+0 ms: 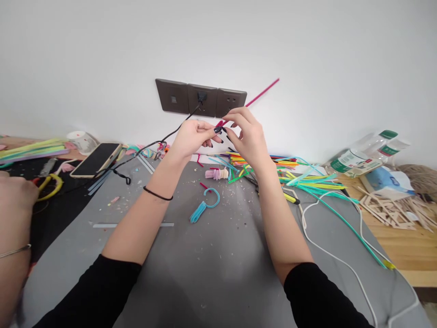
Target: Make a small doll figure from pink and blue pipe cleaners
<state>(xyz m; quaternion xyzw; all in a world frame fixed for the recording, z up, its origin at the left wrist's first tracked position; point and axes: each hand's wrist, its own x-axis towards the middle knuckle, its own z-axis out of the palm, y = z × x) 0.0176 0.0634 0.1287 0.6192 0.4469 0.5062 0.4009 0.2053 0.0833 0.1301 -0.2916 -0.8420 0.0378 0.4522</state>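
Both forearms lean inward toward twelve o'clock, fingertips meeting above the mat (218,282). The left hand (190,139), thumb uppermost, pinches the lower end of the pink stem (262,92); the right hand (251,139), fingers arched, pinches just beside. The stem's long end points to two o'clock.

Room across near grey mat (205,282); black cable (165,139) obstructs left

Pipe cleaner (262,92): in my left hand (191,135) and right hand (251,139), before the wall sockets (202,109). Hook (198,212): on the mat (205,273), nearer me. Left: phone (96,160), cup (81,142) behind it. Right, on the table (385,248): bottles (355,160); tissue pack (384,184) before them; wooden sticks (385,210) foremost.
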